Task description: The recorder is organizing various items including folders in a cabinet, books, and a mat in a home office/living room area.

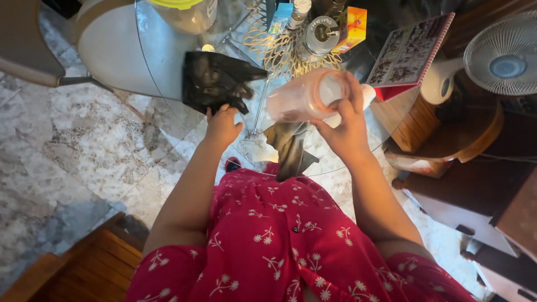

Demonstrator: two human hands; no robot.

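Observation:
My left hand [222, 126] grips the near edge of a black cloth [215, 80] that lies crumpled on the round glass table [162, 56]. My right hand [347, 120] holds a clear plastic jar [305, 96] tilted on its side above the table, fingers wrapped around its open mouth end. A dark grey cloth [291, 148] hangs over the table's near edge below the jar.
A gold openwork mat [279, 50] carries small bottles and a round tin [320, 33]. A yellow-lidded container [187, 14], an orange box [353, 26] and a spiral-bound booklet [411, 50] sit farther back. A white fan [500, 56] stands right; wooden furniture flanks me.

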